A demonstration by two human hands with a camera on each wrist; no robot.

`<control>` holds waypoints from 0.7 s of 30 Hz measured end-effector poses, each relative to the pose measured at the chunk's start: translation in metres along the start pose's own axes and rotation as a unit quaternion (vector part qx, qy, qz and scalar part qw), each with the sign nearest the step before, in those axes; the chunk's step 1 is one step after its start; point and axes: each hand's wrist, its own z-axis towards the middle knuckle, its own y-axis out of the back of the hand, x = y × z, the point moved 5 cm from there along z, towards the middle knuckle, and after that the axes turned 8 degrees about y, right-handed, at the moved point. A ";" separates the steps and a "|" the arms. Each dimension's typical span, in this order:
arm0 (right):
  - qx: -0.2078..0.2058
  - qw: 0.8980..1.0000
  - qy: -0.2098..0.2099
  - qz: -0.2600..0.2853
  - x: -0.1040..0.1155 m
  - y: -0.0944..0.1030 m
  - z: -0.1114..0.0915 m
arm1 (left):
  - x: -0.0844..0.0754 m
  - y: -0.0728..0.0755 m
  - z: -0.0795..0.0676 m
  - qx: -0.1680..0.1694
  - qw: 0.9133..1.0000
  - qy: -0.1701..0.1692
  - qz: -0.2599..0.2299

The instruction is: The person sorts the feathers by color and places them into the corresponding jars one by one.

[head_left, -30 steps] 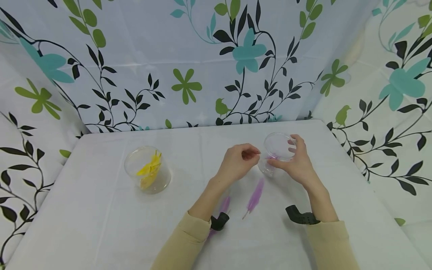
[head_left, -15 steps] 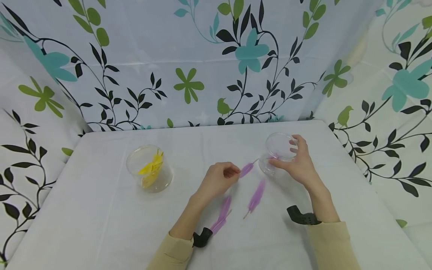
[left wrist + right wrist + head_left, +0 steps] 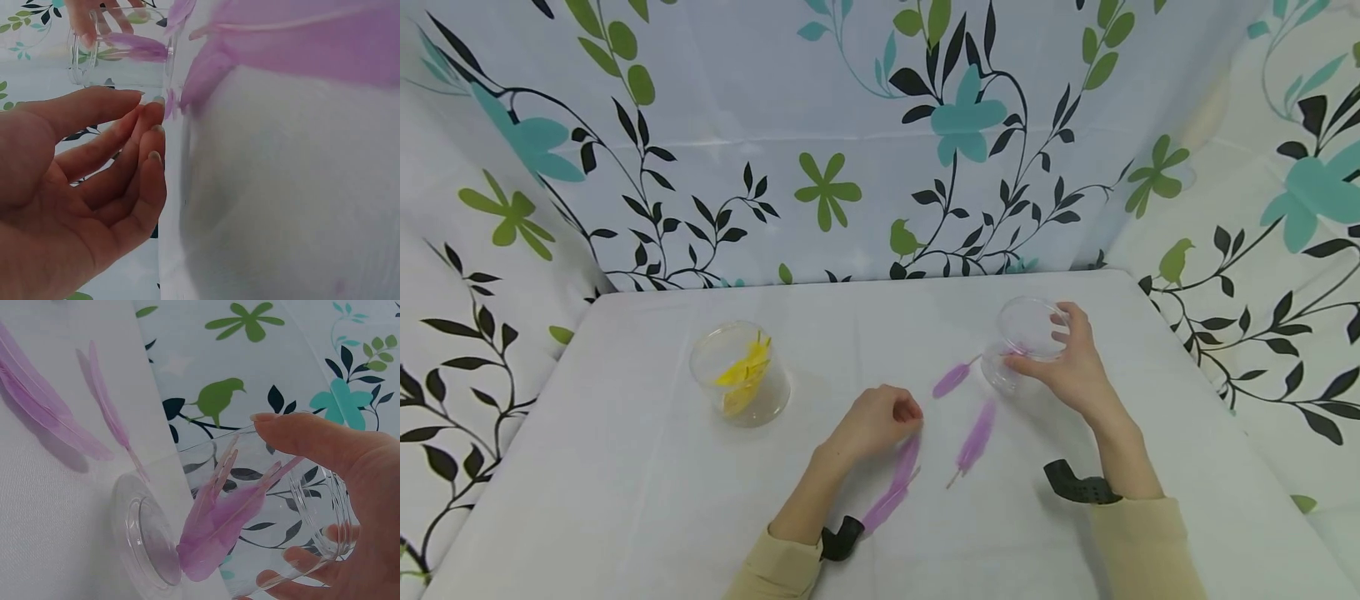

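Observation:
My right hand [image 3: 1037, 343] grips a clear plastic cup [image 3: 1026, 329] at the table's right, thumb on the near side and fingers over the rim. In the right wrist view this hand [image 3: 278, 490] holds the cup [image 3: 250, 512] tilted, with purple feathers [image 3: 212, 528] inside. My left hand [image 3: 910, 412] hovers with loosely bent fingers at the upper end of a purple feather [image 3: 895, 487] lying on the table. The left wrist view shows the left hand [image 3: 147, 103] holding nothing, its fingertips [image 3: 156, 131] next to a feather tip [image 3: 172, 103]. Two more purple feathers [image 3: 951, 379] [image 3: 976, 437] lie between my hands.
A second clear cup [image 3: 739, 375] with yellow feathers inside stands at the left of the white table [image 3: 625, 500]. Flower-patterned curtains [image 3: 850, 125] close in the back and both sides.
My left hand let go of the purple feather it pinched near the cup, which now lies on the table, and drew back toward me to the nearer feather. The right hand kept holding the cup.

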 end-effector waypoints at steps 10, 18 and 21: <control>0.001 1.000 -0.001 -0.004 0.001 0.000 0.000 | 0.003 -0.003 -0.007 -0.019 0.997 0.044 0.067; -0.001 1.000 0.004 -0.002 0.001 0.000 0.000 | 0.002 -0.003 -0.006 -0.018 0.994 0.044 0.095; -0.001 1.000 0.004 -0.001 0.001 0.000 0.000 | 0.003 -0.003 -0.005 -0.016 0.995 0.039 0.093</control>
